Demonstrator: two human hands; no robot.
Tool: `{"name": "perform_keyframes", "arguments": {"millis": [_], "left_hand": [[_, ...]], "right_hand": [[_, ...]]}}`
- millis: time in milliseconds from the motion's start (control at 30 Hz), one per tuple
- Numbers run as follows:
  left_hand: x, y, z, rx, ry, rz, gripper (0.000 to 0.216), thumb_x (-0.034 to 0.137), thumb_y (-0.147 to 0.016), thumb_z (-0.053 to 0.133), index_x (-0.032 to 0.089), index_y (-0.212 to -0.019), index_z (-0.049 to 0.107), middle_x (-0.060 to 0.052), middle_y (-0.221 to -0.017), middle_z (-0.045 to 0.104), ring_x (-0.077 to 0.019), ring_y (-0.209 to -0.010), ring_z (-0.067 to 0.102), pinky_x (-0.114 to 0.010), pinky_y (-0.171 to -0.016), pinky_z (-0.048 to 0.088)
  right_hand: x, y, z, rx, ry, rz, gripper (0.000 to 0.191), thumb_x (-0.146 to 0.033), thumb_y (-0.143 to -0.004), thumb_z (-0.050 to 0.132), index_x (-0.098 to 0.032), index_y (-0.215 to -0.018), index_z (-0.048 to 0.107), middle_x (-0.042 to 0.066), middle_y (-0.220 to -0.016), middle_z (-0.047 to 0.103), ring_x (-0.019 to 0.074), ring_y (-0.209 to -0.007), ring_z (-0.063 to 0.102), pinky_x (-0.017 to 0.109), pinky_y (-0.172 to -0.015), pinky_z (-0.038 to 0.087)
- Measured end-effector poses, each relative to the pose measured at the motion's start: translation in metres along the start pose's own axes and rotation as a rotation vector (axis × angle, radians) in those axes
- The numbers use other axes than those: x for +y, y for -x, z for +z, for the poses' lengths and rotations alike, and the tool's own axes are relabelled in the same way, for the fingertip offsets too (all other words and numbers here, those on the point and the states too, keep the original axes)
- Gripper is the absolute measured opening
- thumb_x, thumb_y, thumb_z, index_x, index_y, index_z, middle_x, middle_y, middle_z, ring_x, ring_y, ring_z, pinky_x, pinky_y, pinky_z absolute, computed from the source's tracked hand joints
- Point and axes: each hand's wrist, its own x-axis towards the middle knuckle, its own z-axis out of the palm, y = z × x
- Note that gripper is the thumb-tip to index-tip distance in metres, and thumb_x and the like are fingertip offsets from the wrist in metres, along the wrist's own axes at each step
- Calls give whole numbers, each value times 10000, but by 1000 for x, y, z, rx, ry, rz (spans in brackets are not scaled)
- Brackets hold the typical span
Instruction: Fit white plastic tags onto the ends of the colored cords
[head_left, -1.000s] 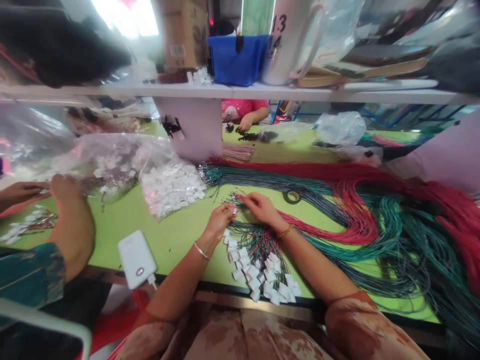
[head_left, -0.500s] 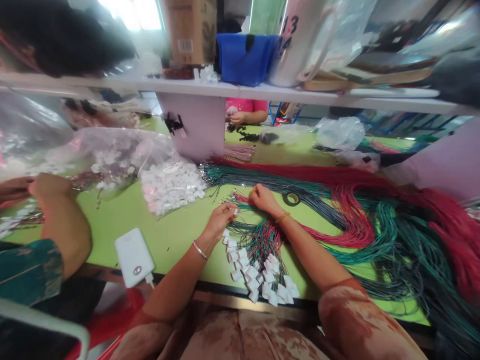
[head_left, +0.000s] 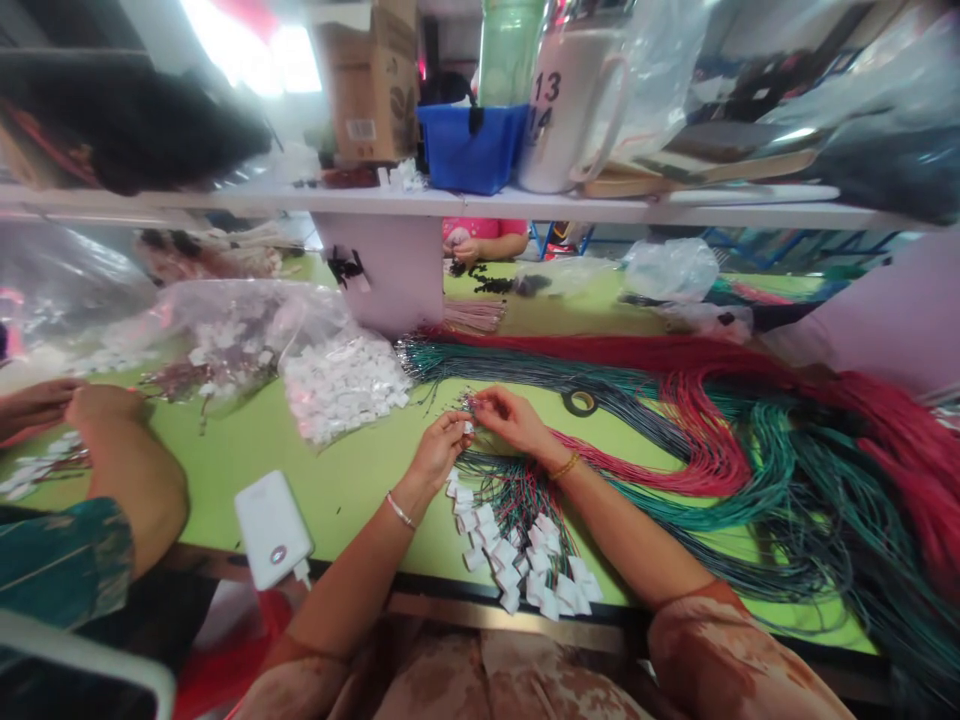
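The left hand (head_left: 439, 448) pinches a white connector (head_left: 469, 428) at its fingertips; the right hand (head_left: 514, 420) is just right of it, by wire ends (head_left: 465, 399), its hold unclear; wired connectors (head_left: 504, 553) lie nearer; tape (head_left: 568, 402) lies farther right.

On the bench (head_left: 360, 510) over there, a power bank (head_left: 270, 520) lies left of the wired connectors (head_left: 504, 553). Farther back, a bag of small parts (head_left: 349, 390) sits left of a tape roll (head_left: 568, 403) just beside the long wires (head_left: 705, 440). The shelf (head_left: 480, 204) above bears a bin (head_left: 469, 152), a jug (head_left: 559, 140) to its right.
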Motion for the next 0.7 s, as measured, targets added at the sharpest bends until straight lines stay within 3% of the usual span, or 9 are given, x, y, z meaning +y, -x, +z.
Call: {"name": "perform_keyframes", "arguments": {"millis": [67,200,467,700], "left_hand": [[1,1,1,-9,13,-12,253,259,-632,767,144,-820,642,-11,-789,614,-73,-659,540,-198,-632,426],[4,3,3,-18,10,-21,252,241,-635,766,138,-819,628,-27,-842,635,-69,-659,541,-199,-632,426],[1,-1,0,-18,38,-21,223,242,-647,763,136,-805,646,-32,-859,632,-75,-672,542,-205,-645,433],[1,-1,-2,-30,59,-38,216,232,-659,762,124,-815,660,-59,-891,663,-80,-664,549,-222,-651,431]], "right_hand": [[1,5,1,4,-77,7,295,-388,-807,605,-168,-1000,568,3,-788,612,121,-672,536,243,-639,435],[0,9,2,44,-54,3,214,-373,-818,575,-159,-839,583,21,-802,624,125,-718,545,254,-695,444],[-2,14,5,0,11,90,144,-291,-769,538,-153,-734,564,-38,-610,504,80,-538,393,199,-516,322],[-6,19,3,-38,97,80,101,-257,-718,526,-164,-677,524,-56,-542,422,78,-512,341,199,-491,268]]}}
